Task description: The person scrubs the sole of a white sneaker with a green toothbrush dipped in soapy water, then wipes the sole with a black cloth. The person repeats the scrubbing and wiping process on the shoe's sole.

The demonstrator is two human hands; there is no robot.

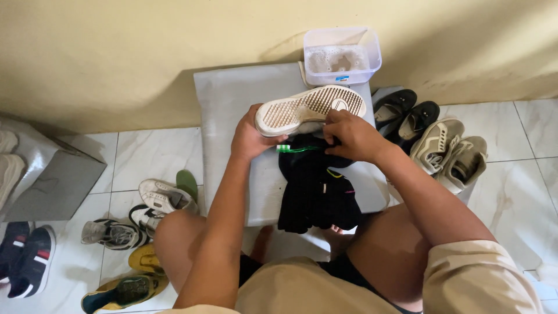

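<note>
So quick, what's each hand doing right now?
Left hand: closed on the heel end of the white shoe, sole turned up.
Right hand: fingers curled at the shoe's side, above a green toothbrush; whether it grips either cannot be told.

Wht shoe (311, 109), grn toothbrush (296, 149), blk cloth (317, 192).

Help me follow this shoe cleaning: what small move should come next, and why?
Probably lift the green toothbrush with the right hand to the sole: the left hand holds the white shoe sole-up, and the soapy tub is close behind.
</note>
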